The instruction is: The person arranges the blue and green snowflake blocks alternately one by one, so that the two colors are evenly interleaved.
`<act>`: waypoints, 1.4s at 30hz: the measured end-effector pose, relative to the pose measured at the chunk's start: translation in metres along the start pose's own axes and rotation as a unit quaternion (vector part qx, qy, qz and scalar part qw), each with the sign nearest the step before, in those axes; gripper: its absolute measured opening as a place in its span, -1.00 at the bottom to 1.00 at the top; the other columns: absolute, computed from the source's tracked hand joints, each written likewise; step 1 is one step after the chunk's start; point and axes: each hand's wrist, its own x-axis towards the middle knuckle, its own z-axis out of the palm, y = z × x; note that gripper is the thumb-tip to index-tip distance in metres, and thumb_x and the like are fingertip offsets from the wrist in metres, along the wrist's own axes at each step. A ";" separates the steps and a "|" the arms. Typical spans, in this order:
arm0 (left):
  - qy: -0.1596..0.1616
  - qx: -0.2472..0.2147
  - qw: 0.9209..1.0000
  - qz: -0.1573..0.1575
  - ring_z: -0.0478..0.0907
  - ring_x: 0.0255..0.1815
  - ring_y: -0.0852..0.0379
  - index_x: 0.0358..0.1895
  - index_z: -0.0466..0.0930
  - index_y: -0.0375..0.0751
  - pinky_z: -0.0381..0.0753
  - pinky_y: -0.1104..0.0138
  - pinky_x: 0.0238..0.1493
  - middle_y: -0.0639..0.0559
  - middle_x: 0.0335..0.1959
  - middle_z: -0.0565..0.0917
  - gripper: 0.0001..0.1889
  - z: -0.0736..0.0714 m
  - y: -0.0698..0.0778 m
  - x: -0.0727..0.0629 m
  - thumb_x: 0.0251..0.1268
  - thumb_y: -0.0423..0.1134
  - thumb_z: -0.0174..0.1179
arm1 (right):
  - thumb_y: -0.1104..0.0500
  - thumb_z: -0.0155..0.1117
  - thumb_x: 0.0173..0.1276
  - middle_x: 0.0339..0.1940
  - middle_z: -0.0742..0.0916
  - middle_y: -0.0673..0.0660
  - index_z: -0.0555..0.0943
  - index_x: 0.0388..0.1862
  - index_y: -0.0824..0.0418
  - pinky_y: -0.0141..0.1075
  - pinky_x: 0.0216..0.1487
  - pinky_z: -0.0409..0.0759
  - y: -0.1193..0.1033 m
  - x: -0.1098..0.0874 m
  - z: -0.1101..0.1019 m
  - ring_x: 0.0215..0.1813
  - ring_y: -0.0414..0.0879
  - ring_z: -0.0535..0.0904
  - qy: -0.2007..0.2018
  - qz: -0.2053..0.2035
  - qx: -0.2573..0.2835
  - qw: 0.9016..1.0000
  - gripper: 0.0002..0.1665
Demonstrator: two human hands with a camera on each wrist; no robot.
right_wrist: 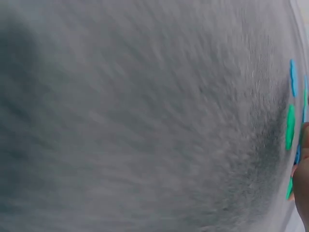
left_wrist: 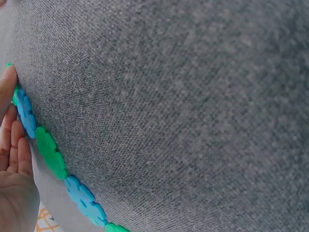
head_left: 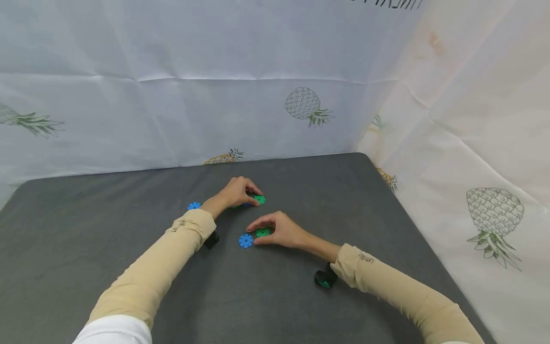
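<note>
Blue and green notched plastic discs lie flat on the dark grey table. At the far side, my left hand (head_left: 236, 192) pinches a green notched disc (head_left: 259, 199) between thumb and fingers, at the end of a row. In the left wrist view the row runs on from it: a blue disc (left_wrist: 26, 113), a green disc (left_wrist: 51, 153), another blue disc (left_wrist: 85, 201). Closer to me, my right hand (head_left: 283, 231) has its thumb and fingers spread either side of another green disc (head_left: 262, 232), fingertips near a blue disc (head_left: 246, 241).
The dark grey cloth-covered table (head_left: 275, 296) ends at a white pineapple-print curtain (head_left: 240, 114) behind and at the right. Part of the far row, including a blue disc (head_left: 194, 206), shows left of my left wrist; my forearm hides some of the discs.
</note>
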 end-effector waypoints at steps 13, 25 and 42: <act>-0.009 0.001 1.000 -0.004 0.58 -0.02 -0.02 -0.08 0.74 -0.23 0.58 0.21 0.02 -0.11 -0.04 0.67 -0.72 0.003 0.001 0.009 0.10 -0.30 0.41 | 0.15 0.49 0.14 -0.13 0.76 -0.02 0.74 -0.08 0.19 -0.38 0.09 0.44 -0.001 0.014 -0.003 -0.02 -0.23 0.50 -0.080 -0.017 -0.107 0.991 -0.66; -0.012 -0.016 1.000 -0.014 0.58 0.01 -0.04 -0.06 0.72 -0.25 0.57 0.20 0.05 -0.13 -0.02 0.66 -0.71 0.003 0.002 0.005 0.11 -0.31 0.40 | 0.13 0.53 0.09 -0.15 0.70 -0.04 0.73 -0.06 0.14 -0.34 0.13 0.44 -0.007 -0.010 0.003 0.00 -0.21 0.43 -0.086 -0.019 -0.138 0.987 -0.61; -0.006 -0.014 1.000 -0.015 0.58 0.02 -0.04 -0.06 0.72 -0.26 0.56 0.18 0.06 -0.13 -0.02 0.66 -0.70 0.001 0.000 0.001 0.10 -0.31 0.41 | 0.34 0.45 0.13 0.00 0.71 0.22 0.63 0.03 0.42 -0.27 0.15 0.54 -0.002 -0.029 0.018 0.08 -0.11 0.61 -0.073 -0.043 0.054 0.995 -0.55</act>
